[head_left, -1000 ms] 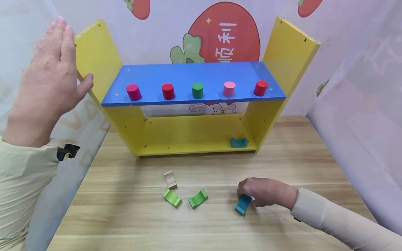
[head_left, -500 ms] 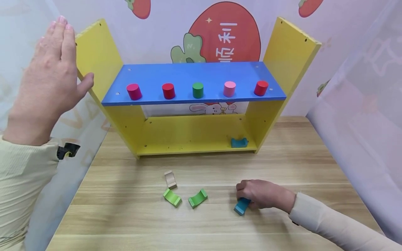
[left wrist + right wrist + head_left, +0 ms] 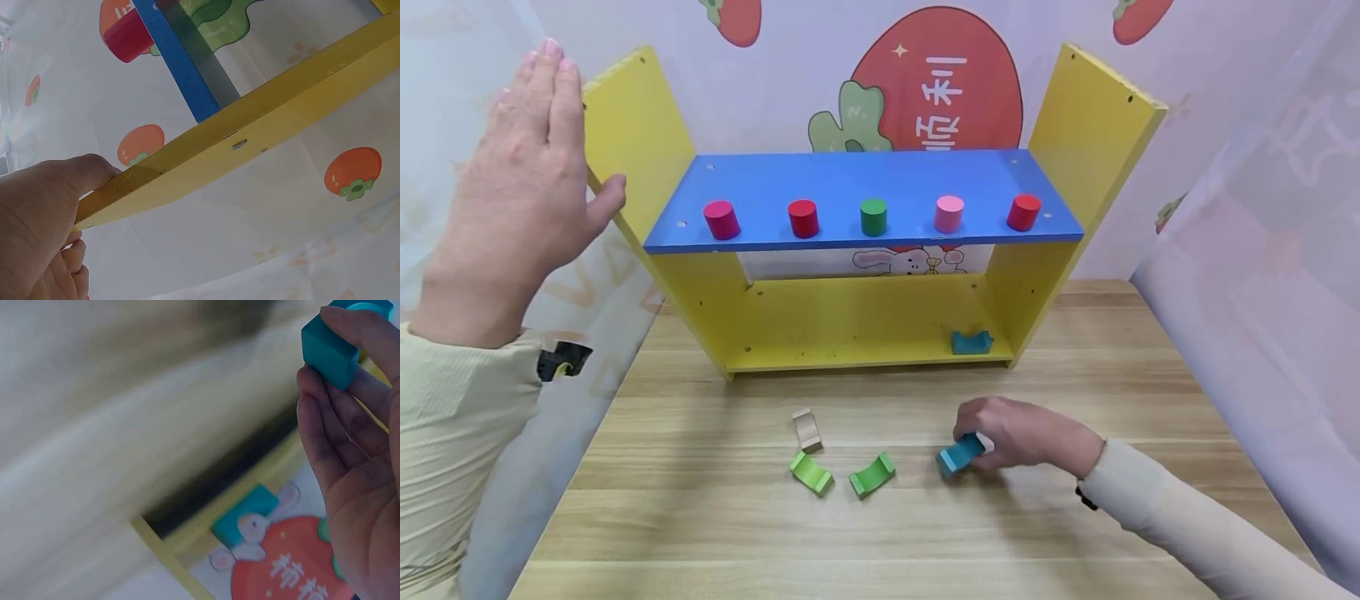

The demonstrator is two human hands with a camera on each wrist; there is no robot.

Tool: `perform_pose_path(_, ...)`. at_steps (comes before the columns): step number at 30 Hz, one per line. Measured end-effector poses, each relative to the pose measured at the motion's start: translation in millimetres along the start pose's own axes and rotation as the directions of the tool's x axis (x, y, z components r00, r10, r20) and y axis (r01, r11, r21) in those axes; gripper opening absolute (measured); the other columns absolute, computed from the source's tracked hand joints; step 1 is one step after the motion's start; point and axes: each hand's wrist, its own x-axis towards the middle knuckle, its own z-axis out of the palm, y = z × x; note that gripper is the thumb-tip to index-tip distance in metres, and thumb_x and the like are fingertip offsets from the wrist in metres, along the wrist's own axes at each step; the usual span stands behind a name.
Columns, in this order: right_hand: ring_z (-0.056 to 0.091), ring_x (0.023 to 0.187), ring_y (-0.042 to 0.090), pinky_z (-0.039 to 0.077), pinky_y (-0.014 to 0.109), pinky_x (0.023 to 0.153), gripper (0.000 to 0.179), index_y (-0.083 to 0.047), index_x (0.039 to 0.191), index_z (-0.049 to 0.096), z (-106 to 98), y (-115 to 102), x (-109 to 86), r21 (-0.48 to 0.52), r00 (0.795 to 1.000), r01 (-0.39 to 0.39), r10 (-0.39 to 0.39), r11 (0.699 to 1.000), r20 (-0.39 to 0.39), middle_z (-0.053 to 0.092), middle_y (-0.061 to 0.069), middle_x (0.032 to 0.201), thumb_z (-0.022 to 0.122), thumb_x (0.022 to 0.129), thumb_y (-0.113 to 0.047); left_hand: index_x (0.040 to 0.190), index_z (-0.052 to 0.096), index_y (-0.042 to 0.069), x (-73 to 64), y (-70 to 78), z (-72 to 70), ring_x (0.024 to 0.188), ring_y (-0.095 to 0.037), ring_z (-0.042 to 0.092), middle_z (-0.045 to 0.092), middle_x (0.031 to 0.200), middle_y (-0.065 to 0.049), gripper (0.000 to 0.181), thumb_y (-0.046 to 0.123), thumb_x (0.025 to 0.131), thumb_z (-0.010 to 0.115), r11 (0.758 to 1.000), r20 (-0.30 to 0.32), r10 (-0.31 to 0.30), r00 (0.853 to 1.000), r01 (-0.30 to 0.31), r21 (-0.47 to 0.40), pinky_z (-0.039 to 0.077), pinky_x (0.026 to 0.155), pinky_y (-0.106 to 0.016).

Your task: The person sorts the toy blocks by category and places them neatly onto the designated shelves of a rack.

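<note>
Wooden tabletop (image 3: pixel 737 533) spreads beneath the right hand (image 3: pixel 1018 429), a teal block (image 3: pixel 961 455) pinched between thumb and fingers.

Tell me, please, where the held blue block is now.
In the head view, the blue block is in the right hand, in front of the yellow shelf, right of the darker green block.

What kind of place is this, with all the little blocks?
It's probably an indoor play or activity table, though I can't be sure. The clues are the wood-look tabletop, the small curved blocks lying on it, and the backdrop with big cartoon fruit.
</note>
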Motion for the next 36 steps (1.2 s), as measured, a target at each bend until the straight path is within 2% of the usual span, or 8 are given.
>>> perform_pose_path(10,0.067,0.09,0.01,0.066,0.03,0.084,0.031,-0.009,0.112,0.079,-52,14,32.0,0.006,0.993,-0.09,0.09,0.996,-0.072,0.078,0.001,0.106,0.089,0.085,-0.021,0.167,-0.001,-0.006,-1.5,-1.4,-1.5,0.167,-0.038,-0.001,-0.002,0.178,-0.019,0.09,0.017,0.102,0.058,1.0,-0.018,0.013,1.0,-0.013,-0.023,0.004,0.135,-0.056)
perform_pose_path(16,0.069,0.093,0.013,0.066,0.033,0.086,0.032,-0.01,0.114,0.079,-70,27,52.9,0.014,0.984,-0.135,0.136,0.991,-0.117,0.078,0.004,0.109,0.089,0.085,-0.022,0.166,0.001,-0.006,-1.9,-0.9,-1.0,0.167,-0.038,0.0,-0.001,0.178,-0.02,0.09,0.017,0.102,0.059,0.999,-0.042,0.028,0.999,-0.029,-0.018,0.005,0.135,-0.056)
perform_pose_path(21,0.07,0.1,0.018,0.065,0.037,0.092,0.033,-0.013,0.116,0.08,-75,34,69.6,0.022,0.968,-0.219,0.22,0.975,-0.121,0.078,0.004,0.114,0.089,0.086,-0.025,0.167,0.0,-0.005,-3.0,-1.5,0.0,0.167,-0.037,0.0,-0.001,0.178,-0.019,0.09,0.017,0.102,0.059,0.999,-0.044,0.035,0.998,-0.036,-0.022,0.005,0.135,-0.056)
perform_pose_path(27,0.069,0.097,0.023,0.063,0.04,0.095,0.029,-0.012,0.112,0.081,-75,47,88.6,0.035,0.954,-0.269,0.272,0.962,-0.125,0.079,0.002,0.107,0.089,0.086,-0.021,0.167,0.0,-0.005,-3.3,-1.0,0.5,0.167,-0.037,-0.001,-0.002,0.179,-0.018,0.091,0.017,0.102,0.059,0.999,-0.042,0.028,0.999,-0.029,-0.021,0.005,0.135,-0.056)
perform_pose_path(36,0.066,0.101,0.021,0.06,0.043,0.103,0.03,-0.015,0.115,0.081,-62,65,100.9,0.056,0.932,-0.342,0.346,0.938,-0.106,0.079,0.0,0.108,0.088,0.087,-0.025,0.167,0.0,-0.005,-3.8,-0.5,-0.4,0.167,-0.037,-0.001,-0.002,0.178,-0.018,0.091,0.017,0.102,0.059,0.999,-0.034,0.026,0.999,-0.027,-0.023,0.005,0.135,-0.056)
